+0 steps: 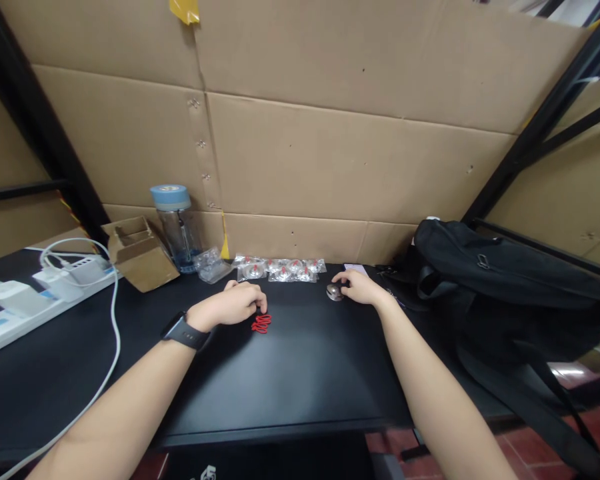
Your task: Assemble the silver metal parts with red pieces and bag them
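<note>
Near the middle of the black table, my left hand (240, 303), a dark watch on its wrist, has its fingers curled down at the top of a small bundle of red cord (261, 325). My right hand (359, 287) grips a shiny silver round bell (335, 292) from the right side, thumb and fingers around its edge. The bell rests on or just above the table; I cannot tell which. Behind both hands lies a row of small clear packets (283, 269) with silver round pieces and red bits inside.
Crumpled clear plastic bags (213, 267), a blue-lidded bottle (175, 223) and an open cardboard box (141, 257) stand back left. A white power strip (10, 327) with cables lies far left. A black backpack (510, 287) fills the right. Cardboard wall (330, 167) closes the back.
</note>
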The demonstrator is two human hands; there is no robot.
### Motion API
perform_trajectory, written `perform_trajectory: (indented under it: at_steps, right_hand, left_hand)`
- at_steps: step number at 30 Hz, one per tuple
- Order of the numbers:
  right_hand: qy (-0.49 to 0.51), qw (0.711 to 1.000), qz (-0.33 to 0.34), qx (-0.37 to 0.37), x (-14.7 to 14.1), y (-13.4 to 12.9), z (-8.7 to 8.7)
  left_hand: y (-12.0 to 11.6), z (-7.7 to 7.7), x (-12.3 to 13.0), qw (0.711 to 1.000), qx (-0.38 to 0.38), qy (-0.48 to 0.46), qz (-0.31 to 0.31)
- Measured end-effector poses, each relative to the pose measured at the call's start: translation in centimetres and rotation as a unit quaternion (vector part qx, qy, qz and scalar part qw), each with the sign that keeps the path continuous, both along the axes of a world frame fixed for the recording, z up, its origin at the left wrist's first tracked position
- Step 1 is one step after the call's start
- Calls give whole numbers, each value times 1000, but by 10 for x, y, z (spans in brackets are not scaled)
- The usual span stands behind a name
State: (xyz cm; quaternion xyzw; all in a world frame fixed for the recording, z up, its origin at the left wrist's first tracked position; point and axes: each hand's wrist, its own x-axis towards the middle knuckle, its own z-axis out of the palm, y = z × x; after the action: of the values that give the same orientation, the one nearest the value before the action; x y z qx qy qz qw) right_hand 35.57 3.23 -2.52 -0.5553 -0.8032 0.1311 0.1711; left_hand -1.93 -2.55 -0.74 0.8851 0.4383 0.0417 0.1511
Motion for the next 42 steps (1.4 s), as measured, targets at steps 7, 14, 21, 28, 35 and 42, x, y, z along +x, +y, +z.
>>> perform_trajectory:
  at_steps: [7,14,21,28,35,42]
  right_hand:
    - [4,998,53,-36,-5,-2,1]
    - [-2,997,62,-42,-4,2,-4]
    - [-36,998,43,-24,-7,-1,-5]
    - [-51,998,7,-35,-6,-6,0]
    - [-48,998,-16,-34,-7,-5,0]
    - [-44,997,-14,-56,-7,-5,1]
  left_hand:
    - [4,-7,1,999,28,-11,-22]
    - [10,-24,8,993,105,-47,2]
    - [21,-51,19,977,194,-51,68]
    - [33,-62,19,982,169,-67,55]
    - [33,-55,17,983,163,-68,55]
    - [24,-46,20,965,241,-76,64]
